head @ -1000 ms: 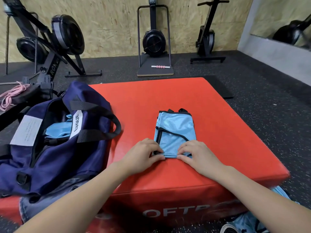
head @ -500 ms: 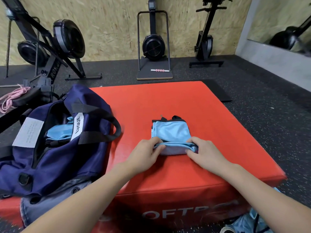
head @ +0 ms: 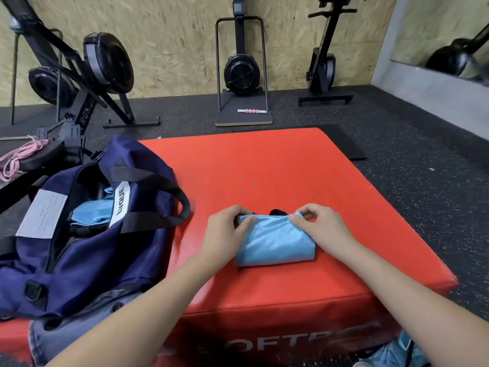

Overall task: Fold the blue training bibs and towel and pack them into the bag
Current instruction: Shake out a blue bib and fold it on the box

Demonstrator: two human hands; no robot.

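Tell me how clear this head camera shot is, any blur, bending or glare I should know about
Head view: wide-angle bending curves the red box edges and tilts the exercise machines; the blue bib and both hands, left hand and right hand, are fairly sharp; the lettering on the box front and the lower corners smear; lighting is even and soft, with only a mild sheen on the bib.

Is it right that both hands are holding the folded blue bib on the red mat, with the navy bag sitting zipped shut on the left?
Not quite. The head view shows the navy bag open, blue fabric inside. The left hand and right hand do hold the folded blue bib on the red mat.
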